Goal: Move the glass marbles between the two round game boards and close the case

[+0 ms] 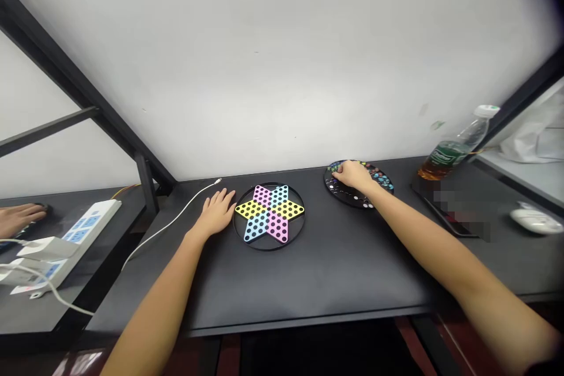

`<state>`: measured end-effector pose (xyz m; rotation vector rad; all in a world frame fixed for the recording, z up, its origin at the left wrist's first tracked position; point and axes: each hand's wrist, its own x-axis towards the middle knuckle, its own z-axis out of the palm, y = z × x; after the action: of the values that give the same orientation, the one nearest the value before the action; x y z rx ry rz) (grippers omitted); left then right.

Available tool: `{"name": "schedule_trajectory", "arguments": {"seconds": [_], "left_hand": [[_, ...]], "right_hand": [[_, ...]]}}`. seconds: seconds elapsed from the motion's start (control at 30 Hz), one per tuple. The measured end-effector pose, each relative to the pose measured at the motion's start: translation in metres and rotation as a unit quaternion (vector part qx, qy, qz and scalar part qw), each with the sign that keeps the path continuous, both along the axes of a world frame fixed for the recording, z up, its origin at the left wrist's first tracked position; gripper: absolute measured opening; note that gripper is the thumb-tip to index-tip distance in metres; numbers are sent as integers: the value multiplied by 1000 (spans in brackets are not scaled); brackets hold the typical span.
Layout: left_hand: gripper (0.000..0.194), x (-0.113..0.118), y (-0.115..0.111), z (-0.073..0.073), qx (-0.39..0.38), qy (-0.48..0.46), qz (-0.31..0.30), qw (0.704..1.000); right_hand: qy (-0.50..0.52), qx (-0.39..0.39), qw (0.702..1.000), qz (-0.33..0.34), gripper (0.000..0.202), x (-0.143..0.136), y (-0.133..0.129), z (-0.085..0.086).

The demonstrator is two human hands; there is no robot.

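Observation:
A round board point(269, 213) with a star of pink, blue and yellow points and black holes lies on the dark table point(317, 282). Just left of it my left hand point(217, 211) rests flat, fingers spread, near the rim. My right hand point(353, 176) is over a round black tray point(352, 198) of small coloured pieces point(379, 176), its fingers bent and pressed together at the tray's left part. What those fingers hold, if anything, is too small to make out.
A bottle point(449, 150) of brown drink stands at the right, beside a black object point(440, 211) and a white mouse point(535, 218). A white cable point(170, 222) lies at the left. Another person's hand point(20, 218) and a power strip point(83, 235) are further left.

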<state>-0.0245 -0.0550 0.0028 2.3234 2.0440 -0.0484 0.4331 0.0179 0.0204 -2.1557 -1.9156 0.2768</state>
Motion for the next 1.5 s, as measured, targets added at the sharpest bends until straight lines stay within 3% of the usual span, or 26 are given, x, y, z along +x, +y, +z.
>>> {"name": "schedule_trajectory", "arguments": {"seconds": [0.1,0.13,0.2,0.27,0.33,0.47,0.53,0.6,0.67,0.77,0.93,1.03,1.1,1.17,1.2,1.3,1.37,1.4,1.43,1.5], "left_hand": [[59,0,-1,1,-2,-2,2,1000],[59,1,-1,1,-4,-4,1,1000],[59,2,-1,2,-7,-6,0,1000],[59,5,-2,1,0,-1,3,1000],[57,11,-3,2,23,8,13,1000],[56,28,-4,3,58,21,37,997],[57,36,-3,3,66,27,53,996],[59,43,1,3,64,31,65,995],[61,49,5,3,64,31,75,995],[61,58,14,3,76,32,94,992],[57,69,29,3,104,16,106,989],[57,68,34,1,107,7,106,989],[57,63,34,-1,98,3,95,991],[58,57,32,-2,85,-1,79,993],[58,55,32,-2,76,-2,75,994],[58,50,30,-1,59,-3,66,996],[59,49,29,0,53,-5,64,996],[60,49,29,0,53,-6,64,997],[60,49,29,1,53,-6,64,997],[60,50,30,0,53,-6,63,997]], "right_hand": [[166,-32,985,-23,16,9,5,4],[266,-56,962,-37,14,13,7,8],[466,-103,877,-57,12,23,9,17],[589,-129,796,-57,12,32,11,27],[618,-119,775,-52,15,40,12,32],[583,-70,807,-64,18,45,13,25],[497,-42,865,-47,17,42,14,15],[328,2,945,1,16,37,15,5],[151,37,986,62,20,30,17,-2],[21,39,991,125,29,18,22,-6],[-44,31,986,159,27,2,27,-7],[-3,43,988,150,20,0,30,-8],[109,43,986,116,16,3,31,-6],[303,22,951,58,17,9,33,1],[414,-1,910,33,18,14,33,5],[677,-79,731,-1,16,32,32,21],[756,-113,645,-12,13,43,29,28],[770,-121,626,-22,12,47,28,29],[767,-126,628,-32,12,50,26,30],[732,-123,668,-47,14,51,25,27]]}}
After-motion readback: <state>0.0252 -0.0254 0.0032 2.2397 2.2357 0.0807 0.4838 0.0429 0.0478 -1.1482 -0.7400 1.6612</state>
